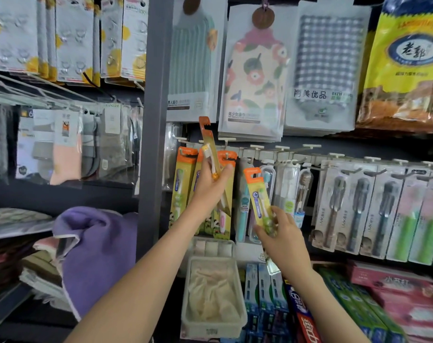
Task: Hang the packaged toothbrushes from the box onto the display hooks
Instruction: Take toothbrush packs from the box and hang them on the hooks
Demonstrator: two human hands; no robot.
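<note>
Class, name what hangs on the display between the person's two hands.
In the head view, an orange-topped toothbrush pack and a teal toothbrush pack hang between the left hand and the right hand.

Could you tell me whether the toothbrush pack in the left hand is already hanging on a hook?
Not hung: the left hand holds the pack tilted, its orange hanger tab free above the hooks.

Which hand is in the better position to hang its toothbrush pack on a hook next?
Left, probably. The left hand holds the raised toothbrush pack up at the hooks, beside the hanging orange-topped packs. The right hand holds the lower toothbrush pack beneath the hook row.
</note>
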